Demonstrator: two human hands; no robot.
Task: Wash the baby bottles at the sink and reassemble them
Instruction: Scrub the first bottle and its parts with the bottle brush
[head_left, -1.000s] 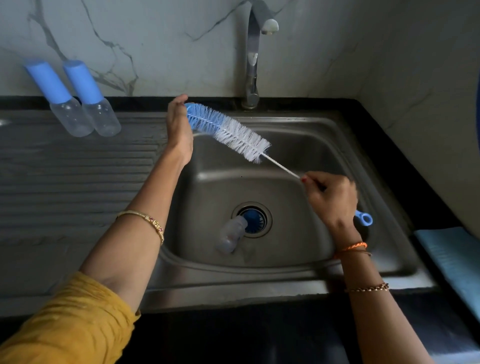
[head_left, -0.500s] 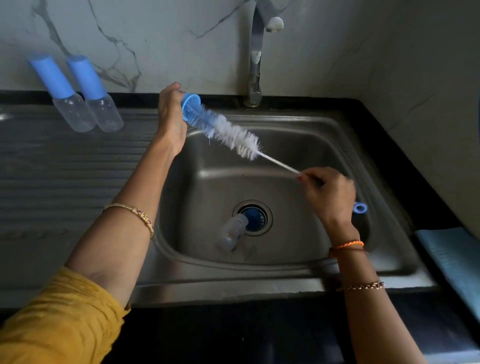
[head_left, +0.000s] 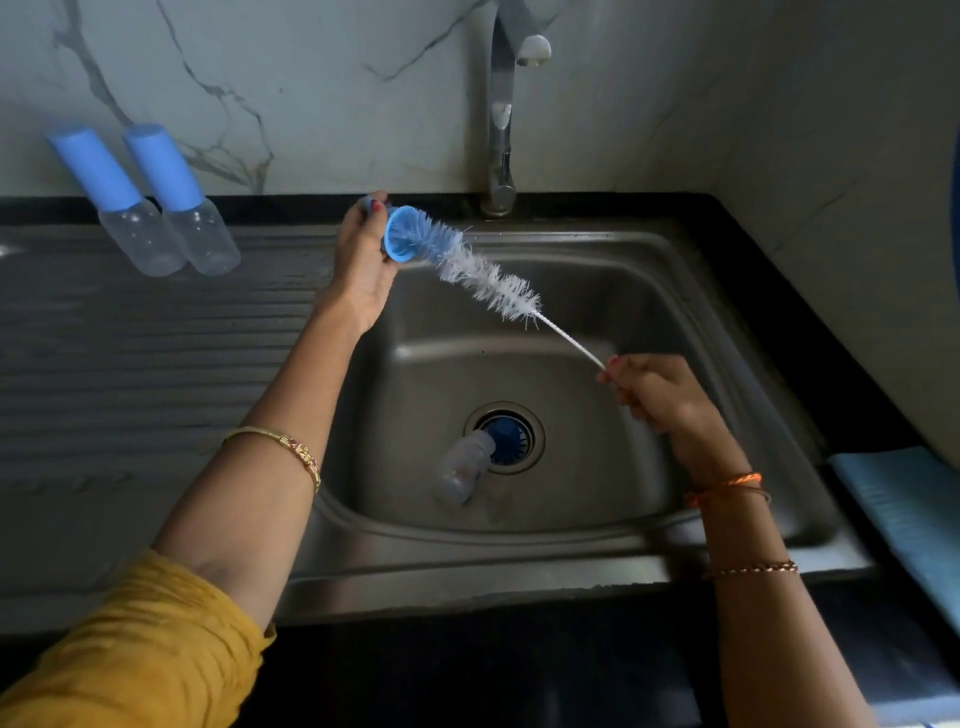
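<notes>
Left hand (head_left: 363, 260) gripping blue bottle cap (head_left: 397, 240), bottle brush (head_left: 467, 265) poked inside; right hand (head_left: 660, 395) pinching brush wire; bare bottle (head_left: 462, 467) lying in sink (head_left: 597, 291).

Sink basin (head_left: 597, 291): brushed stainless steel, dull sheen; ribbed drainboard (head_left: 156, 332) likewise. Tap (head_left: 501, 130): polished metal. Wall (head_left: 311, 78): smooth veined marble. Capped bottles (head_left: 171, 228): clear plastic, matt blue caps. Bottle brush (head_left: 483, 275): blue and white bristles on twisted wire. Countertop (head_left: 810, 291): glossy black stone.
</notes>
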